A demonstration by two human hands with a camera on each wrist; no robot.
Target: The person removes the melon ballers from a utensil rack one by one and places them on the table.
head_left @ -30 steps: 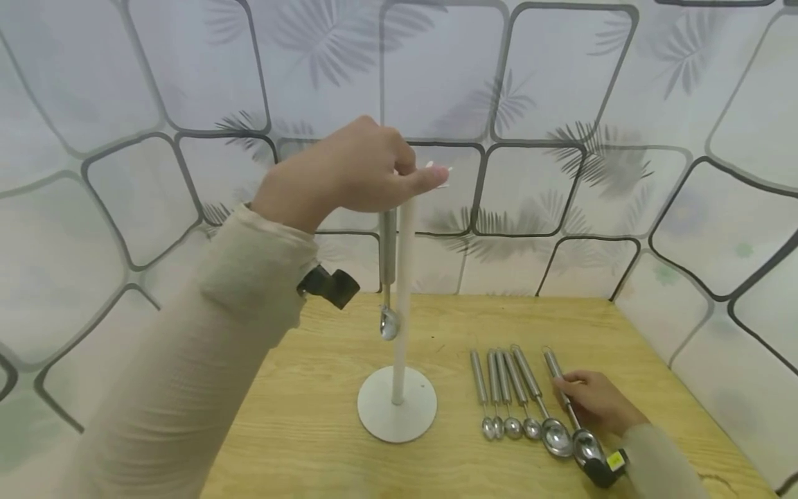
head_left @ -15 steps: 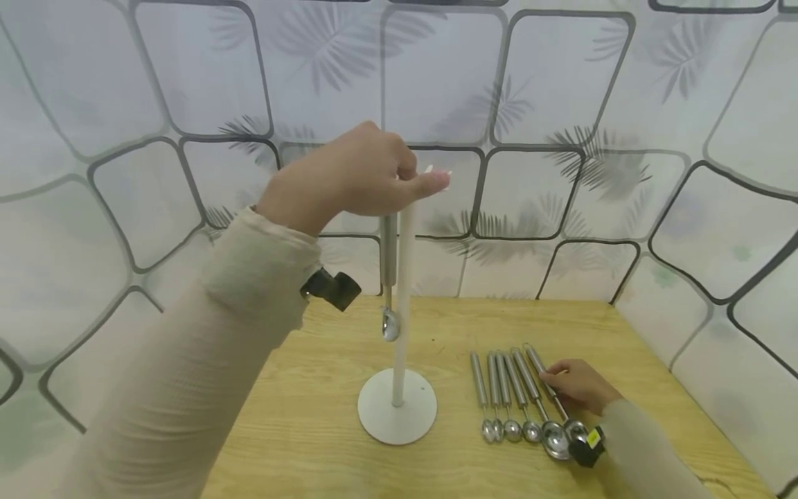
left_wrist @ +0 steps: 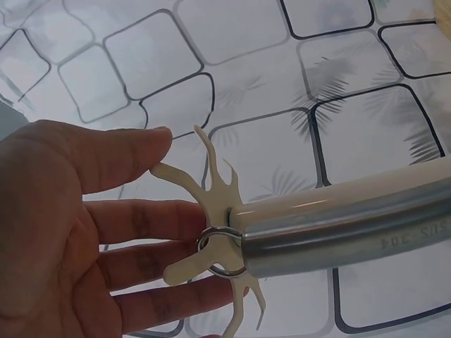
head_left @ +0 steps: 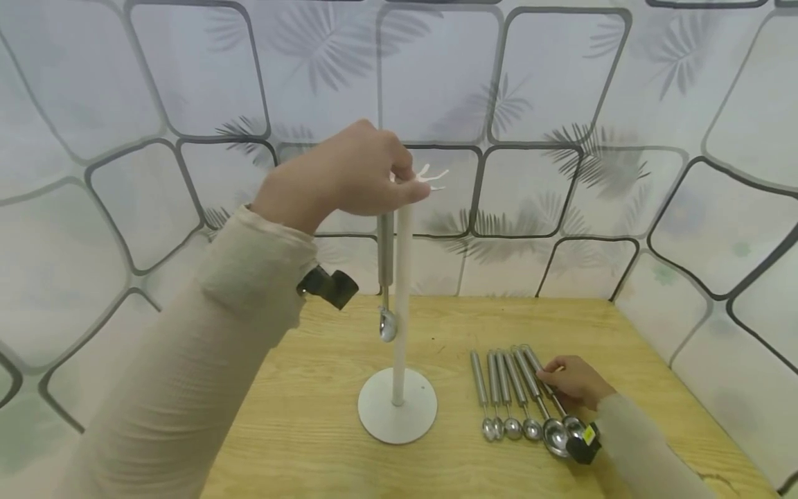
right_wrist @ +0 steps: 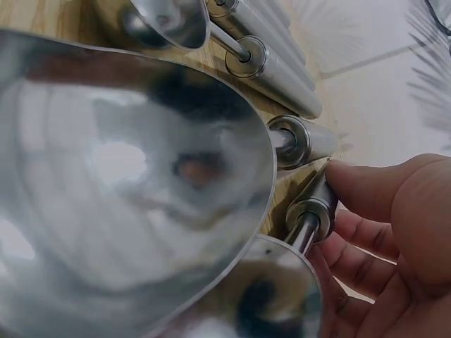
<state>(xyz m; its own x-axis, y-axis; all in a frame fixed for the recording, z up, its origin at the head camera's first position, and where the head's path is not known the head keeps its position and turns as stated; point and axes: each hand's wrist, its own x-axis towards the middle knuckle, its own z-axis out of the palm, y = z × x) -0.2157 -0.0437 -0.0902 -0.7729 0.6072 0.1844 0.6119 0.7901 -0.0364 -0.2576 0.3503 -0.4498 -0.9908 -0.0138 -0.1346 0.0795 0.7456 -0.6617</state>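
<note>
My left hand [head_left: 358,170] is at the top of the white stand [head_left: 403,277]. In the left wrist view its thumb touches a hook tip of the white hook rack [left_wrist: 222,193], with the other fingers stretched behind the hooks. A metal scoop [head_left: 386,256] hangs there, its ring [left_wrist: 223,272] looped over one hook. On the table, my right hand [head_left: 576,381] pinches the handle of the rightmost metal scoop [head_left: 534,359] between thumb and fingers. In the right wrist view that handle [right_wrist: 315,202] shows by the thumb, below a large shiny scoop bowl [right_wrist: 141,190].
A row of several metal scoops [head_left: 503,381] lies on the wooden table [head_left: 299,430], handles pointing away, bowls growing larger to the right. The stand's round white base [head_left: 374,409] sits left of them. Patterned wall covering [head_left: 542,69] rises behind the table.
My right hand has slid the rightmost scoop left, close beside the row. The left thumb has drawn back slightly, uncovering more of the hooks. The hanging scoop stays in place.
</note>
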